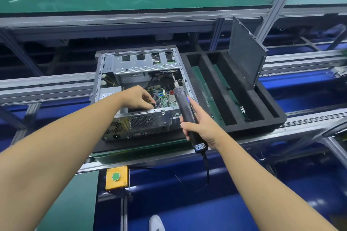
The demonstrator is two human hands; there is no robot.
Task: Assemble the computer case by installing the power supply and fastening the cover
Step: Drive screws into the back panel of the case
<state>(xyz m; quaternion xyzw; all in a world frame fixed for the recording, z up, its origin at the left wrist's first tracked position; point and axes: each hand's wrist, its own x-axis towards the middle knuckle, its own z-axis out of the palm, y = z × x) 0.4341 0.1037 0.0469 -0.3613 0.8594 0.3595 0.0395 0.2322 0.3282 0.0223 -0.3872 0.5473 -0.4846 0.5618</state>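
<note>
Black screwdriver [183, 99] in right grip [201, 127], over case [144, 65]

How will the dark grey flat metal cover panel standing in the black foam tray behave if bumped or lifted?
Likely apt to tip: the dark grey flat metal cover panel stands tilted on its edge in the black foam tray. Probably stiff, since it holds flat with no sag. Thin and broad, it may be awkward to grip one-handed.

Case [142, 124] open on top; drive cage [146, 63] spans far end; upright cover [246, 52] stands right, in foam tray [262, 120].
</note>
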